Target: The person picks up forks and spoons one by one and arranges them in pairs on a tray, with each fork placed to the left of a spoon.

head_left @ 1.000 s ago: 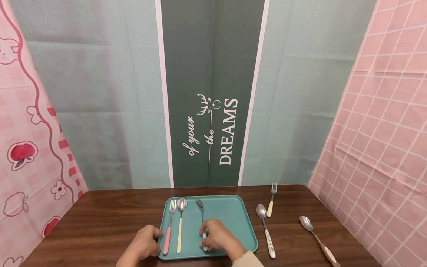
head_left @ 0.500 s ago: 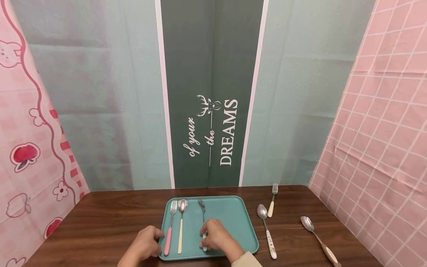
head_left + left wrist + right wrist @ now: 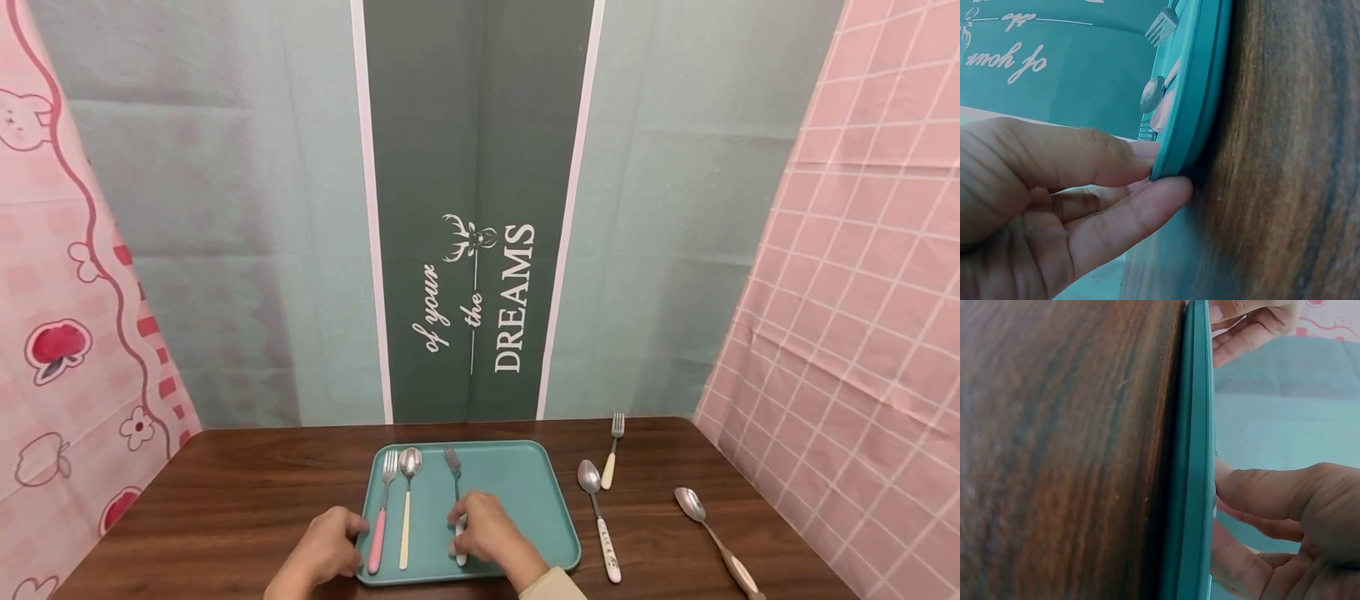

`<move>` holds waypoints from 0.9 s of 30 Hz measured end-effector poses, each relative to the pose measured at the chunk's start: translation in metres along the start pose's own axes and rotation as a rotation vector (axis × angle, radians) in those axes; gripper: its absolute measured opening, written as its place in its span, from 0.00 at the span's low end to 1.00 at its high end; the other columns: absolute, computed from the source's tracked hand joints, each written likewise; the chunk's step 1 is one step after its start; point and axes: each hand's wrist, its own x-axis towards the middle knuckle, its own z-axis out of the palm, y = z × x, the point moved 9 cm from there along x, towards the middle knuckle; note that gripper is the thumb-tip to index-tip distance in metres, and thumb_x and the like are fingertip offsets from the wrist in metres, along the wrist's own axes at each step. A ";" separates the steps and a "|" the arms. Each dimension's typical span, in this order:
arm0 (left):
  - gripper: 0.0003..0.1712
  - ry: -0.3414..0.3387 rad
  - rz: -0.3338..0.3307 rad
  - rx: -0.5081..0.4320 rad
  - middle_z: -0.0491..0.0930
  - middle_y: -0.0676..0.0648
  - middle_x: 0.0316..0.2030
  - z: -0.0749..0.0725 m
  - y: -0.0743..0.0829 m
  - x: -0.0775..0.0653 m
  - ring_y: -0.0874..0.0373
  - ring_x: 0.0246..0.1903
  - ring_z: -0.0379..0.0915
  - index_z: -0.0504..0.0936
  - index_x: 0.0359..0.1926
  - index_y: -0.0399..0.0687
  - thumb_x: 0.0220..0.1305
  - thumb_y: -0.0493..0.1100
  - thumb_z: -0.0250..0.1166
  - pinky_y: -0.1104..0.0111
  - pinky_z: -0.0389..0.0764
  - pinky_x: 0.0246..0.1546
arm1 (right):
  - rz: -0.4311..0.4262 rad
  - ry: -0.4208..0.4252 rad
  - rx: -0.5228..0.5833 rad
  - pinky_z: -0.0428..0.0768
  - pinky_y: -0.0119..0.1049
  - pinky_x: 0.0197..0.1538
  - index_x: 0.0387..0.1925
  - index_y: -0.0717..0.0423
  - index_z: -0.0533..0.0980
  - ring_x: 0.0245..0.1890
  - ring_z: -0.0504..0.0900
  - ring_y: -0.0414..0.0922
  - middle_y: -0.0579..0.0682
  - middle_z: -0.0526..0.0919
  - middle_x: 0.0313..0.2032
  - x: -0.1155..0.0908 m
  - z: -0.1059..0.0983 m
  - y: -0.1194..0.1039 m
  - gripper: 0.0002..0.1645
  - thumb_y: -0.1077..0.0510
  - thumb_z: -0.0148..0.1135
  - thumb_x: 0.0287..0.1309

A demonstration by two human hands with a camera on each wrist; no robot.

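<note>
In the head view my left hand (image 3: 322, 546) is at the left edge of a teal tray (image 3: 517, 483). The left wrist view shows its thumb and fingers pinching the tray's rim (image 3: 1188, 119). Inside the tray, my right hand (image 3: 487, 529) holds the pale handle of a fork (image 3: 454, 467) between thumb and fingers, the tines pointing to the back. Part of that handle is hidden by the fingers. To its left lie a pink-handled fork (image 3: 378, 533) and a cream-handled spoon (image 3: 406, 521), side by side.
On the wooden table (image 3: 247, 492), right of the tray, lie a spoon with a patterned white handle (image 3: 606, 542), a cream-handled fork (image 3: 609, 468) and a spoon with a brown and beige handle (image 3: 738, 571). A printed curtain (image 3: 480, 167) hangs behind the table.
</note>
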 end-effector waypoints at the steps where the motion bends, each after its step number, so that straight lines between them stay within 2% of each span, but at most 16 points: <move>1: 0.26 -0.001 -0.001 0.002 0.77 0.35 0.35 0.000 0.000 0.000 0.57 0.19 0.71 0.80 0.42 0.25 0.33 0.21 0.63 0.67 0.77 0.19 | -0.002 0.002 0.003 0.75 0.35 0.35 0.29 0.60 0.83 0.31 0.74 0.44 0.47 0.79 0.27 0.000 0.000 0.000 0.16 0.65 0.76 0.29; 7: 0.26 0.001 0.009 -0.003 0.77 0.33 0.38 -0.002 0.001 -0.001 0.55 0.21 0.71 0.79 0.42 0.24 0.33 0.21 0.62 0.67 0.78 0.20 | 0.006 0.001 0.002 0.75 0.40 0.39 0.26 0.59 0.84 0.36 0.72 0.50 0.45 0.80 0.28 0.001 0.000 0.000 0.14 0.65 0.76 0.29; 12: 0.27 0.006 0.023 -0.022 0.77 0.33 0.37 -0.002 0.001 -0.001 0.55 0.20 0.71 0.79 0.43 0.25 0.31 0.21 0.61 0.67 0.78 0.19 | 0.040 -0.027 0.028 0.76 0.37 0.33 0.31 0.64 0.82 0.29 0.72 0.45 0.47 0.77 0.23 0.001 0.002 0.002 0.18 0.66 0.75 0.31; 16: 0.28 0.015 0.033 -0.047 0.76 0.37 0.33 -0.003 0.000 -0.001 0.55 0.21 0.71 0.79 0.43 0.25 0.31 0.20 0.61 0.66 0.78 0.19 | 0.033 -0.035 0.041 0.74 0.35 0.28 0.34 0.67 0.80 0.23 0.71 0.41 0.47 0.74 0.21 0.001 0.003 0.001 0.20 0.66 0.74 0.33; 24: 0.27 0.023 0.044 -0.069 0.75 0.40 0.31 -0.003 0.000 0.000 0.55 0.22 0.71 0.79 0.42 0.27 0.32 0.20 0.62 0.66 0.78 0.19 | 0.030 -0.042 0.048 0.73 0.34 0.26 0.34 0.67 0.79 0.22 0.70 0.41 0.46 0.72 0.20 0.002 0.004 0.000 0.20 0.67 0.73 0.33; 27: 0.27 0.017 0.037 -0.076 0.75 0.40 0.32 -0.003 -0.001 0.000 0.54 0.22 0.71 0.79 0.42 0.26 0.32 0.20 0.62 0.66 0.78 0.19 | 0.016 -0.038 0.040 0.72 0.33 0.27 0.30 0.65 0.78 0.22 0.69 0.40 0.46 0.72 0.20 0.002 0.004 -0.001 0.17 0.67 0.74 0.32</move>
